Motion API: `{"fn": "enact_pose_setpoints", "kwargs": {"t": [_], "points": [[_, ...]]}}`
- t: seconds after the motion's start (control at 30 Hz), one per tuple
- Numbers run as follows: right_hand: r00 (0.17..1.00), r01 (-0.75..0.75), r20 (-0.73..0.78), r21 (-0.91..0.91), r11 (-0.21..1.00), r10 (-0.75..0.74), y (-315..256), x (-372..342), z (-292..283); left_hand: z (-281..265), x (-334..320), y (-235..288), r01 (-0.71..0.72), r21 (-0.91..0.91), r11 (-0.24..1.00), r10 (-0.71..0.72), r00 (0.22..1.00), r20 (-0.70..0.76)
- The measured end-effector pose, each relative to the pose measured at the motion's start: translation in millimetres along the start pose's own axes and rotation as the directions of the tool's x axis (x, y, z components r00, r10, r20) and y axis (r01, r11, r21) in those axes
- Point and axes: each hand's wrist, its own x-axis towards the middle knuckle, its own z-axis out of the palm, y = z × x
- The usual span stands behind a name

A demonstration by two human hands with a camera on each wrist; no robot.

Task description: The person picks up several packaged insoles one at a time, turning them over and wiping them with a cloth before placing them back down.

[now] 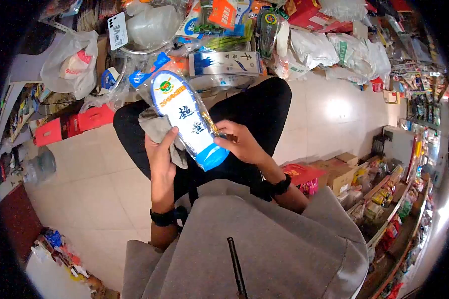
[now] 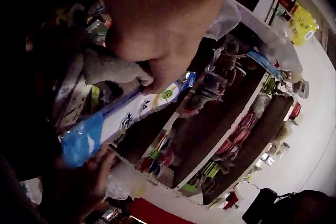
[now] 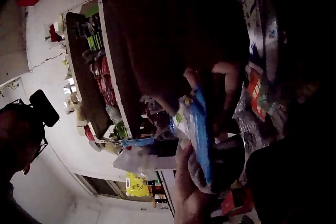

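Note:
A pack of insoles (image 1: 182,117), sole-shaped and white with a blue end, lies tilted over the person's lap in clear wrapping. Its printed face is up. The left hand (image 1: 159,152) grips a grey cloth (image 1: 157,127) and holds the pack's left edge, thumb on top. At the lower right edge, the right hand (image 1: 242,144) pinches the wrapping near the blue end. In the left wrist view the cloth (image 2: 113,71) bunches between the left hand and the pack (image 2: 126,113). The right wrist view is dark, with the blue side of the pack (image 3: 199,129) showing.
Plastic-wrapped goods, including a white-and-blue package (image 1: 224,63), crowd the space beyond the knees. A white phone (image 1: 117,31) lies among them at the left. Red boxes (image 1: 75,124) sit by the left shelf. Cardboard boxes (image 1: 336,174) and stocked shelves line the right.

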Motion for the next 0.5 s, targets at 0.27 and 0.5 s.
{"fn": "enact_pose_setpoints", "kwargs": {"t": [0.27, 0.5], "points": [[0.795, 0.019, -0.579, -0.271, 0.962, -0.179, 17.9, 42.4, -65.5, -20.4, 7.1, -17.7, 0.108, -0.269, 0.957, -0.081, 0.991, 0.109], [0.523, -0.076, -0.596, -0.745, 0.663, -0.610, 6.1, 171.6, -181.6, -18.3, -7.1, 7.7, 0.193, -0.364, 0.911, -0.182, 0.981, 0.063]]}}
